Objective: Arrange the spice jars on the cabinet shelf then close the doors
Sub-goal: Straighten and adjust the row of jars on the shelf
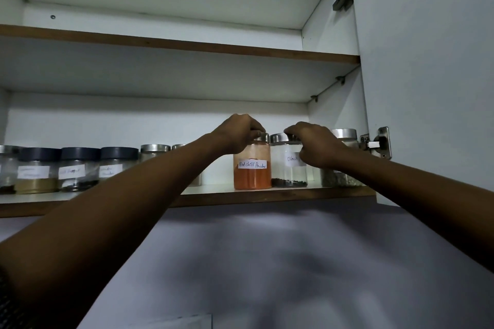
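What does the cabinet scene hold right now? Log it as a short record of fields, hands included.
left hand: grips the lid of the red chilli powder jar
right hand: fingers curled over the lid of the clear jar labelled "Black..."
lower shelf: both jars stand upright, side by side
further jars: three dark-lidded jars to the left
right door: open

brushed metal lid (pixel 284 138), clear glass jar (pixel 289 168).
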A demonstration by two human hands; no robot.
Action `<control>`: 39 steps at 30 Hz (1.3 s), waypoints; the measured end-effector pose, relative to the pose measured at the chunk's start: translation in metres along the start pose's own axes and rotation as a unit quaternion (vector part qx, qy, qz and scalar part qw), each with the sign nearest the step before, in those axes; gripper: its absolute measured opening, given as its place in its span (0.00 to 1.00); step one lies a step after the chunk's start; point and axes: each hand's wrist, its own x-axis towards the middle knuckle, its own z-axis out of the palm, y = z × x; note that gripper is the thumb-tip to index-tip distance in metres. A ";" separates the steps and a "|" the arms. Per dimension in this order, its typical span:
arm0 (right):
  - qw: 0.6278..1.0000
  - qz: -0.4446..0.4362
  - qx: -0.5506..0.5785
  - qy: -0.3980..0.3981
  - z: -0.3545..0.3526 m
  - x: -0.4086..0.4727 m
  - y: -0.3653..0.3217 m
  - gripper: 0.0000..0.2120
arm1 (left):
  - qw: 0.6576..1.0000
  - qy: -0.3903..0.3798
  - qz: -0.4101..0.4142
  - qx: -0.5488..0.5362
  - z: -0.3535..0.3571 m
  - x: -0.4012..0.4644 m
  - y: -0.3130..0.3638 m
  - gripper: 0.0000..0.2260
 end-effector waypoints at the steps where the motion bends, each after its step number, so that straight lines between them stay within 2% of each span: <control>1: 1.000 -0.002 -0.002 0.000 0.002 0.002 -0.002 0.18 | 1.000 -0.002 -0.001 0.002 0.001 0.000 -0.003 0.12; 8: 1.000 -0.020 0.002 0.004 0.030 0.021 -0.016 0.14 | 0.997 -0.048 0.004 0.058 0.005 0.007 -0.034 0.12; 13: 1.000 -0.016 0.010 0.002 0.052 0.039 -0.024 0.12 | 0.993 -0.069 -0.020 0.091 0.015 0.015 -0.060 0.12; 25: 0.999 -0.005 0.046 -0.019 0.104 0.085 -0.035 0.18 | 0.985 -0.081 -0.076 0.133 0.049 0.035 -0.116 0.20; 28: 0.998 -0.004 0.052 -0.033 0.111 0.093 -0.037 0.20 | 0.982 -0.085 -0.080 0.147 0.055 0.039 -0.126 0.17; 33: 0.997 -0.008 0.045 -0.065 0.119 0.105 -0.042 0.20 | 0.978 -0.094 -0.108 0.153 0.065 0.043 -0.142 0.23; 39: 0.995 -0.011 0.032 -0.097 0.123 0.116 -0.045 0.15 | 0.974 -0.106 -0.117 0.163 0.070 0.048 -0.150 0.23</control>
